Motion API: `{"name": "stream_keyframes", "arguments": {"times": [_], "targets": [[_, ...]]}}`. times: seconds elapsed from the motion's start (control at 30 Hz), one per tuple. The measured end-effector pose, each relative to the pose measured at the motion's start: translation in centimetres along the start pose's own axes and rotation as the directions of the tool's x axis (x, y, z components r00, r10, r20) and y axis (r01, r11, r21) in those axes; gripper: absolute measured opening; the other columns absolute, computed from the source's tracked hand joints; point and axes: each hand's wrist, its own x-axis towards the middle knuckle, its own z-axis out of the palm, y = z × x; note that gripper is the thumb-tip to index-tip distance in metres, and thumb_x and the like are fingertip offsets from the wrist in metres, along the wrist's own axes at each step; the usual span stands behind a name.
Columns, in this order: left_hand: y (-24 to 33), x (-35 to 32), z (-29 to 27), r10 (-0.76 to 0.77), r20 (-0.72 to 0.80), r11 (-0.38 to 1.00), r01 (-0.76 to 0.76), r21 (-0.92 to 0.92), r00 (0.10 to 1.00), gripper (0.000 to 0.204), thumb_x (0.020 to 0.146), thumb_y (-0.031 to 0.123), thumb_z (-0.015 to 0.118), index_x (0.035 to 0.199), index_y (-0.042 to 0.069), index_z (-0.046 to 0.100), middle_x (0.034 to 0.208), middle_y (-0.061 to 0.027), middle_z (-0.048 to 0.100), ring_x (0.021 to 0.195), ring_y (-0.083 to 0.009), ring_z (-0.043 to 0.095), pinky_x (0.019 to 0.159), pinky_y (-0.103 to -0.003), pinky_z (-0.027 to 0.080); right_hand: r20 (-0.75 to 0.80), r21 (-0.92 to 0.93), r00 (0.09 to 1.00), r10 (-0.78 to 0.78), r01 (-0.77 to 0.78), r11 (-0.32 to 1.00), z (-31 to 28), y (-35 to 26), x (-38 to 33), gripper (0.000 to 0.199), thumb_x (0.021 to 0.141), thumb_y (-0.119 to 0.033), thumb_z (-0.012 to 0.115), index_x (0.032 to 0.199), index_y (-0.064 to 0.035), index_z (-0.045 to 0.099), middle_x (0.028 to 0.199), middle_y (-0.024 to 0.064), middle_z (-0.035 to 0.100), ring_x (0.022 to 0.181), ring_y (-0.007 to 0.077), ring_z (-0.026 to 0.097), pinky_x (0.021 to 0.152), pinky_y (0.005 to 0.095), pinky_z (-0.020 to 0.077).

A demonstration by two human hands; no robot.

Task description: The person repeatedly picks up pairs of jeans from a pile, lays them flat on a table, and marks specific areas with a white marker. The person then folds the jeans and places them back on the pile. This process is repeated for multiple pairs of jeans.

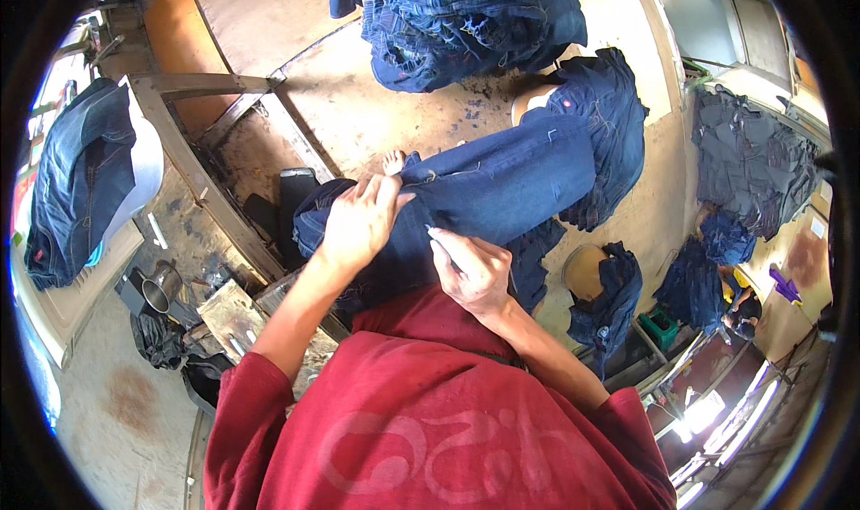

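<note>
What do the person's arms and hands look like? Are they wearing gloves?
No gloves. Both the left hand and the right hand are bare. The forearms are bare too. Loose dark red sleeves are pushed up near the elbows, part of a red top with a faded pale print.

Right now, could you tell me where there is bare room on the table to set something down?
Bare tabletop lies between the heap of folded jeans and the spread jeans. Nearer, it is crowded: left hand grips the denim, right hand holds a white marker.
</note>
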Motion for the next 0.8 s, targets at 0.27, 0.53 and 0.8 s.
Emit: {"name": "stream_keyframes", "arguments": {"times": [0.27, 0.53, 0.8], "targets": [[-4.2, 3.1, -1.5, 0.171, 0.061, 0.963, -0.153, -0.222, 0.983, 0.038, 0.078, 0.031, 0.095, 0.102, 0.005, 0.081, 0.094, -0.0128, 0.077, 0.088, -0.0349, 0.077, 0.077, -0.042, 0.061, 0.038, -0.126, 0.999, 0.014, -0.009, 0.992, 2.5, -0.7, 1.2, 0.017, 0.091, -0.004, 0.08, 0.108, -0.0052, 0.079, 0.078, 0.0073, 0.078, 0.058, 0.0216, 0.072, 0.055, 0.0335, 0.0572], [-3.7, 2.0, 0.4, 0.033, -0.033, 0.966, -0.04, -0.256, 0.999, 0.026, 0.079, 0.02, 0.094, 0.098, 0.006, 0.082, 0.09, -0.0098, 0.074, 0.082, -0.0313, 0.076, 0.075, -0.039, 0.063, 0.185, -0.312, 0.97, 0.155, -0.092, 0.946, 3.6, -1.5, 2.6, 0.009, 0.091, -0.008, 0.08, 0.099, -0.0091, 0.075, 0.069, 0.0074, 0.072, 0.054, 0.024, 0.069, 0.052, 0.0363, 0.0556], [-4.2, 1.8, 0.8, 0.026, 0.023, 0.963, -0.019, -0.269, 0.999, 0.024, 0.086, 0.022, 0.089, 0.1, 0.005, 0.078, 0.098, -0.0108, 0.077, 0.088, -0.0332, 0.077, 0.079, -0.043, 0.063, 0.165, -0.23, 0.977, 0.132, -0.092, 0.969, 3.6, -0.5, 3.6, 0.005, 0.093, -0.011, 0.078, 0.096, -0.009, 0.075, 0.065, 0.0091, 0.07, 0.055, 0.0281, 0.071, 0.051, 0.0397, 0.0555]]}}
